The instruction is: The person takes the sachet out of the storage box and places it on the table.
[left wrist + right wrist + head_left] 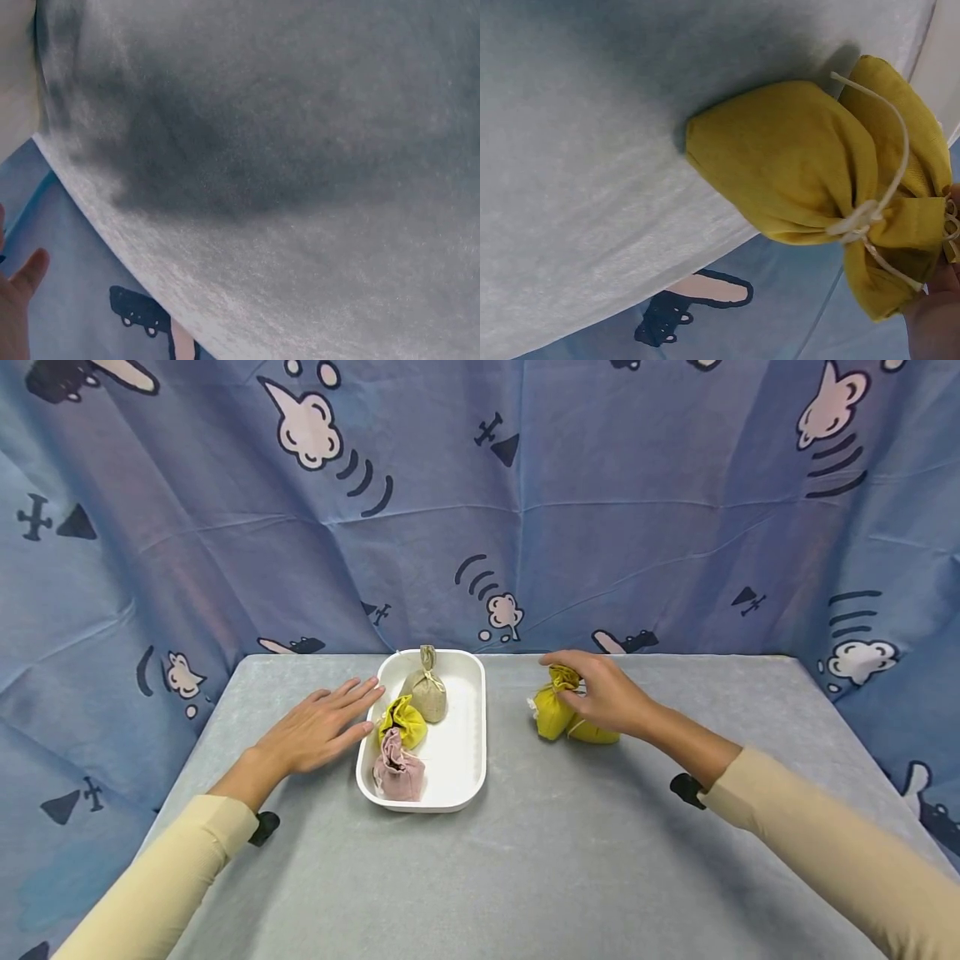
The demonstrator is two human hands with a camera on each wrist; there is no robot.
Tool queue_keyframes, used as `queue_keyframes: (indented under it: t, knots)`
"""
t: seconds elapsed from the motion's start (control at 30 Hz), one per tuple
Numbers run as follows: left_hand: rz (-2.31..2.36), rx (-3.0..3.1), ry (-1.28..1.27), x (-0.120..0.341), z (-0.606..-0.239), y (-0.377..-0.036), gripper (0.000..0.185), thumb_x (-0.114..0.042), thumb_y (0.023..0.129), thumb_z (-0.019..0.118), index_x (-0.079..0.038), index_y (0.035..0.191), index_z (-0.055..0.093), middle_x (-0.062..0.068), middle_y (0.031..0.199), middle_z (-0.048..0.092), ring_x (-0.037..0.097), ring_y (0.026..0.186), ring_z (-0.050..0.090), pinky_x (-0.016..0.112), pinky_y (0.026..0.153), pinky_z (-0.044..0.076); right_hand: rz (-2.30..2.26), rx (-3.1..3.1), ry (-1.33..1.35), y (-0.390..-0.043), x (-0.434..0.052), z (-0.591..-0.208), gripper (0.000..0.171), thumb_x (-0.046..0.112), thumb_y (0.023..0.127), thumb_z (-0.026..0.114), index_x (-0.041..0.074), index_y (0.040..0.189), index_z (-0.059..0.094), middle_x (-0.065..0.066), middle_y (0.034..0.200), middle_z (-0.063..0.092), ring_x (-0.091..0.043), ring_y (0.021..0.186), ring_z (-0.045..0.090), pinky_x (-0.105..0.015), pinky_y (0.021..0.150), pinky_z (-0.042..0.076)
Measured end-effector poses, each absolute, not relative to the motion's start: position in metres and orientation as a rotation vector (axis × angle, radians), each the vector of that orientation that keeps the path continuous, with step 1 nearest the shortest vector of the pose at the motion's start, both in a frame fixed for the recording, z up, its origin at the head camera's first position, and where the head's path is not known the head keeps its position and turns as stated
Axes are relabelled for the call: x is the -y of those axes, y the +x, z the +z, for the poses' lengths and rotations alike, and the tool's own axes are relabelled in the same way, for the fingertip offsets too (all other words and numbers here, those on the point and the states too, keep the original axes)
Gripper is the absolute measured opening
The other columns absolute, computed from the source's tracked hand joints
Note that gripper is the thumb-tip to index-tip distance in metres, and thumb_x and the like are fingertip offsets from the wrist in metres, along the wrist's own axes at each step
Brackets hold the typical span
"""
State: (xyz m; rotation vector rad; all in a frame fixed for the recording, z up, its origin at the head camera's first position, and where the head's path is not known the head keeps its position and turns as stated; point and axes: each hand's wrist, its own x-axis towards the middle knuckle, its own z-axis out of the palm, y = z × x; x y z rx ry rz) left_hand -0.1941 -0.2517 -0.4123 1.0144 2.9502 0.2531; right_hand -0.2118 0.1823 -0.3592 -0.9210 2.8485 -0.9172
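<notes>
My right hand [603,695] pinches a yellow pouch [552,708] on the table [525,860], right of the tray [468,760]. My left hand [318,731] lies flat, fingers relaxed. Next, I reckon: lift and carry to tray.

This looks like a staged recording booth rather than a lived-in room. A blue cartoon-printed curtain [600,518], creased and hung like a backdrop, closes off the far side and wraps round the left and right. In front of it stands a single table [525,860] under a plain grey felt-like cover, with no furniture, walls or household fittings showing anywhere.
</notes>
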Motion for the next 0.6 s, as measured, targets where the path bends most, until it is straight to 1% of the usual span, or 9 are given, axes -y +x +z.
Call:
queue_keyframes:
  t: [0.27,0.4,0.6]
  knots:
    - [0.254,-2.95,1.031,0.2519,-0.412,-0.1944,0.059,-0.044,0.107,0.039,-0.015,0.157,0.032,0.007,0.162,0.027,0.035,0.147,0.027,0.057,0.111,0.031,-0.865,-2.874,-0.956,-0.2127,-0.185,-0.3672,0.051,-0.005,0.086,0.072,0.001,0.134,0.058,-0.018,0.133,0.061,-0.035,0.122,0.057,-0.051,0.097,0.049]
    - [0.248,-2.953,1.032,0.2522,-0.411,-0.1945,0.059,-0.044,0.106,0.039,-0.015,0.157,0.032,0.007,0.162,0.027,0.035,0.147,0.027,0.057,0.111,0.031,-0.854,-2.862,-0.936,-0.2136,-0.1841,-0.3667,0.053,-0.002,0.086,0.074,0.001,0.136,0.057,-0.017,0.135,0.06,-0.034,0.121,0.057,-0.051,0.097,0.049]
    - [0.256,-2.953,1.034,0.2522,-0.411,-0.1942,0.059,-0.044,0.106,0.04,-0.015,0.157,0.033,0.007,0.162,0.028,0.034,0.147,0.027,0.058,0.111,0.031,-0.844,-2.848,-0.903,-0.214,-0.18,-0.3609,0.057,0.006,0.086,0.077,0.003,0.139,0.055,-0.015,0.136,0.058,-0.033,0.124,0.055,-0.052,0.102,0.046]
